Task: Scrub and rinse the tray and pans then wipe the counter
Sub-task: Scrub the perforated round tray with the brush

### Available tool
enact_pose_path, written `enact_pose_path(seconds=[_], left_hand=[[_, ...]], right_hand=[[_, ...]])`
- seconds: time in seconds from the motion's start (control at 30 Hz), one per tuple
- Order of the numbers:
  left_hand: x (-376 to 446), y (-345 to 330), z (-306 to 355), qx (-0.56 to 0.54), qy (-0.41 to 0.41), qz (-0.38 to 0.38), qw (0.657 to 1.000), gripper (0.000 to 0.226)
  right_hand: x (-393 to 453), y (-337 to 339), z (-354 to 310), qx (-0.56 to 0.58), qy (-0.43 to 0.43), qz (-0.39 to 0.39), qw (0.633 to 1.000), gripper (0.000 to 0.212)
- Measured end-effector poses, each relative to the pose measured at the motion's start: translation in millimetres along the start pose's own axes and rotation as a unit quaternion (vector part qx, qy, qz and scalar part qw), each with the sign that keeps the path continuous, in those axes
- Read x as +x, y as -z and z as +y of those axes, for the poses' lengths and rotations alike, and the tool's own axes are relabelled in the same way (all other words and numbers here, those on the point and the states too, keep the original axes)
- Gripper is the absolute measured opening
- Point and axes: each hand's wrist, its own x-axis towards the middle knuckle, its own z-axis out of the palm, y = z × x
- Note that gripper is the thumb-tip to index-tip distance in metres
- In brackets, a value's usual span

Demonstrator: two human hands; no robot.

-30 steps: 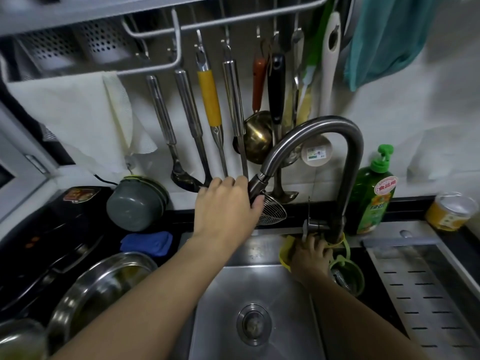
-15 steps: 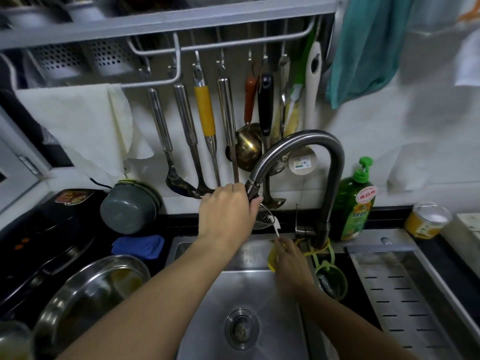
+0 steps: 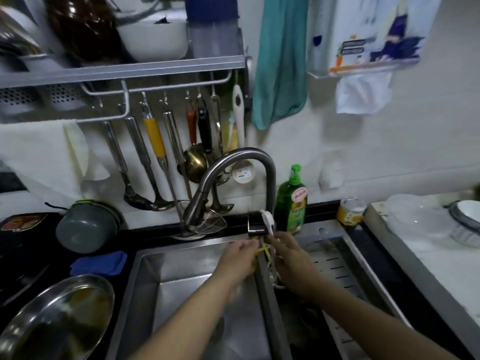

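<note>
A round steel tray [image 3: 59, 320] with yellowish residue lies on the counter at the lower left. Both hands meet at the foot of the curved faucet [image 3: 233, 162], above the divider of the steel sink [image 3: 181, 294]. My left hand [image 3: 239, 255] pinches a yellow strap [image 3: 263, 249] that crosses between the hands. My right hand [image 3: 288, 258] grips a white-handled tool [image 3: 268, 219] whose handle sticks up beside the faucet base. The tool's working end is hidden behind the hand. No water runs from the spout.
A green dish soap bottle [image 3: 292, 201] and a yellow tub [image 3: 350, 211] stand behind the slotted drain tray [image 3: 337, 268]. A blue cloth [image 3: 100, 263] and a grey pot [image 3: 85, 227] sit left of the sink. Ladles and utensils hang above.
My left hand let go of the faucet spout and dropped to the yellow strap. My right hand lifted the white-handled tool. The camera tilted up and right.
</note>
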Motion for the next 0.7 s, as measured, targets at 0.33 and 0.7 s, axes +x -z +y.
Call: enact_pose_path(seconds=[0.33, 0.7], left_hand=[[80.9, -86.9, 34.9, 0.014, 0.096, -0.037, 0.995, 0.019], [143.3, -109.4, 82.5, -0.028, 0.048, -0.034, 0.998, 0.03]], right_hand=[[9.0, 81.1, 45.6, 0.003, 0.014, -0.173, 0.985, 0.046], [164.3, 151.6, 99.6, -0.124, -0.039, -0.072, 0.989, 0.079]])
